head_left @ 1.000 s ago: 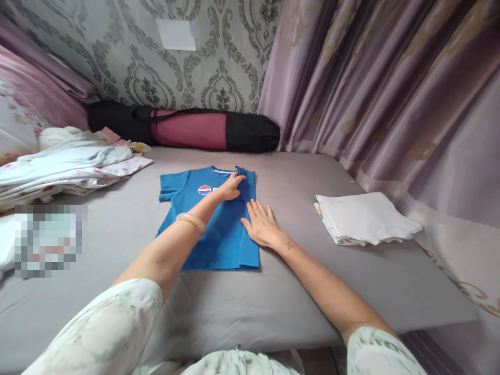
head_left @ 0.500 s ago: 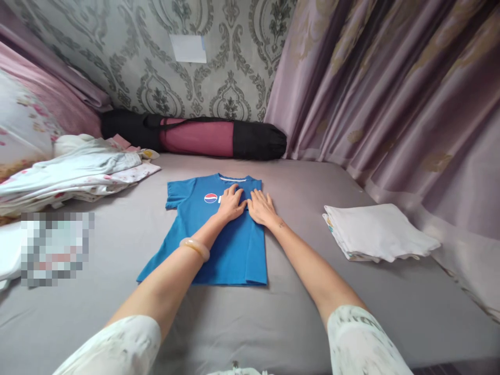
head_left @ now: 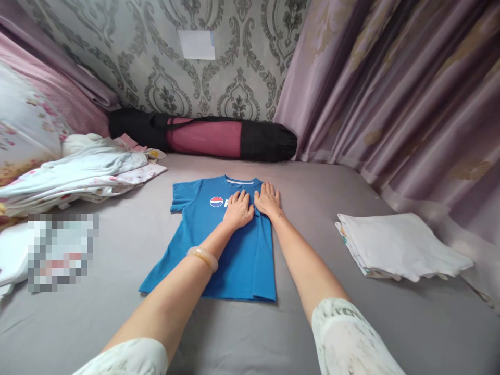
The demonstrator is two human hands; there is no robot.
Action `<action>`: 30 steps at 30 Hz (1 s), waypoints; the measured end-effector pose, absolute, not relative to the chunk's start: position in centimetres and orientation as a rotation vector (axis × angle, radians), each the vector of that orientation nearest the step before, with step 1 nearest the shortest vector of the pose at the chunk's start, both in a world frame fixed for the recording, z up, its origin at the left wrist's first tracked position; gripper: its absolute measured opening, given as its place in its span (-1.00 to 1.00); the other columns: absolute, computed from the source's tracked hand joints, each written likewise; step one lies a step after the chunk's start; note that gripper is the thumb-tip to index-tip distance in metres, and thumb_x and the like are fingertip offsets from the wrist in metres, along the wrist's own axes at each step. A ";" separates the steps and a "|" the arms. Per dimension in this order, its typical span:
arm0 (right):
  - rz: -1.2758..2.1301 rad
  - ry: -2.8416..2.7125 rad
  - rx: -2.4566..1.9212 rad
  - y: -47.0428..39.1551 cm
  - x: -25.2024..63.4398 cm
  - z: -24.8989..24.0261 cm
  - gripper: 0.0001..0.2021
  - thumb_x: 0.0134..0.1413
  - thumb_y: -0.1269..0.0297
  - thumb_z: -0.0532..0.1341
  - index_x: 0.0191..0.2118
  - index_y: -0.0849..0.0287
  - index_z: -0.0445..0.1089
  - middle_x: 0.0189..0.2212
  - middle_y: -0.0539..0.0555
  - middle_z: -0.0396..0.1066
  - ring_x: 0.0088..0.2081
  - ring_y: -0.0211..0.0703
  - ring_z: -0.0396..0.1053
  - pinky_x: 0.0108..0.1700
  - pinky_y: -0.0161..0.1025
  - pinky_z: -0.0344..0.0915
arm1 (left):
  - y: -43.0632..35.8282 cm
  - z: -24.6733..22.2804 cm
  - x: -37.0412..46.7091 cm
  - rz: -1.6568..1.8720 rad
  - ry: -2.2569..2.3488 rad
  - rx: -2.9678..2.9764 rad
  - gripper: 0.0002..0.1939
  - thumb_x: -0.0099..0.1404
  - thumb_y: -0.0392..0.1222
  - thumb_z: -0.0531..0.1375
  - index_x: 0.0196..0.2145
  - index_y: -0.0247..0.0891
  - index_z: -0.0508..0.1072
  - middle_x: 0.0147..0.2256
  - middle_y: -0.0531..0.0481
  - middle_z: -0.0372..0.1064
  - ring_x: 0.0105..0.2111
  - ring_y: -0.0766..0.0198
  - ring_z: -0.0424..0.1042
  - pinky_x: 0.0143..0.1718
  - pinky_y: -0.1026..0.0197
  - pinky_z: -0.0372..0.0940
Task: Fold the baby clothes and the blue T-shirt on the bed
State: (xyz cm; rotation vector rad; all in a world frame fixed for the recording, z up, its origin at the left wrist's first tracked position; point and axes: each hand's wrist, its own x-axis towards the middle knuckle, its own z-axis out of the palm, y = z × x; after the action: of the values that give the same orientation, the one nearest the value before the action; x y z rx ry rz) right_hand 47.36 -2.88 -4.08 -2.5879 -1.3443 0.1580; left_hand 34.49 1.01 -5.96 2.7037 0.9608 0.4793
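A blue T-shirt [head_left: 213, 255] with a round red, white and blue logo lies spread on the grey bed sheet, its collar away from me. Its right side is folded inward, while the left sleeve sticks out. My left hand [head_left: 238, 209] rests palm down on the chest print, fingers stretched and covering part of the lettering. Just to its right, my right hand [head_left: 267, 199] lies flat at the folded shoulder edge, fingers extended past the fabric. Neither hand grips the cloth. A pale bangle [head_left: 202, 257] circles my left wrist.
Folded white cloths [head_left: 402, 245] lie at the right. A heap of light clothes [head_left: 89, 169] sits at the left, with a blurred item [head_left: 64, 252] nearer me. A long black and pink bag [head_left: 205, 138] lies along the wall. Purple curtains [head_left: 351, 78] hang at the right.
My right hand has shifted slightly up toward the shoulder of the T-shirt, and the gap between my hands is a bit wider. The view has moved a little to the left.
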 end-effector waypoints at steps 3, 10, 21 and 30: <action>0.127 -1.347 -2.585 -3.0 47.4 -4.3 -0.37 0.36 0.15 -0.20 0.39 0.46 -0.09 0.41 0.27 -0.18 0.41 0.04 -0.24 0.37 0.08 -0.29 | 1.4 -6.5 34.6 0.552 0.942 2.675 -0.49 0.33 -0.16 0.02 0.20 -0.37 0.26 0.29 -0.27 0.13 0.31 -0.11 0.03 0.31 -0.14 -0.04; 0.021 -1.542 -2.515 -2.6 46.1 -3.4 -0.41 0.37 0.20 -0.20 0.40 0.40 -0.09 0.42 0.25 -0.21 0.42 0.01 -0.30 0.38 0.07 -0.38 | 3.0 -8.0 34.8 0.900 0.825 2.546 -0.52 0.19 -0.35 0.01 0.09 -0.33 0.30 0.12 -0.30 0.32 0.21 -0.03 0.21 0.24 -0.15 0.11; 0.137 -1.566 -2.459 -1.7 45.0 -4.1 -0.42 0.39 0.15 -0.23 0.39 0.32 -0.02 0.41 0.18 -0.12 0.41 -0.01 -0.22 0.38 0.09 -0.34 | 3.2 -7.7 34.4 0.890 0.793 2.526 -0.49 0.10 -0.43 -0.02 0.04 -0.35 0.30 -0.01 -0.29 0.36 0.08 0.01 0.31 0.19 -0.08 0.16; 0.166 -1.543 -2.340 -6.1 45.4 -2.7 -0.41 0.34 0.25 -0.19 0.42 0.33 -0.12 0.43 0.14 -0.21 0.43 -0.12 -0.29 0.39 -0.06 -0.30 | 3.0 -7.1 34.2 0.797 0.887 2.470 -0.39 0.12 -0.45 -0.05 0.14 -0.33 0.30 0.07 -0.25 0.35 0.13 0.02 0.27 0.21 -0.11 0.15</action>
State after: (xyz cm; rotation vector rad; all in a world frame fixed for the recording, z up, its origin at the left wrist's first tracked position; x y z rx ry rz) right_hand 45.39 -6.14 -2.68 -2.3396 -1.5427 0.1662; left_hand 34.24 3.04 -7.06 2.4702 0.8867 0.7974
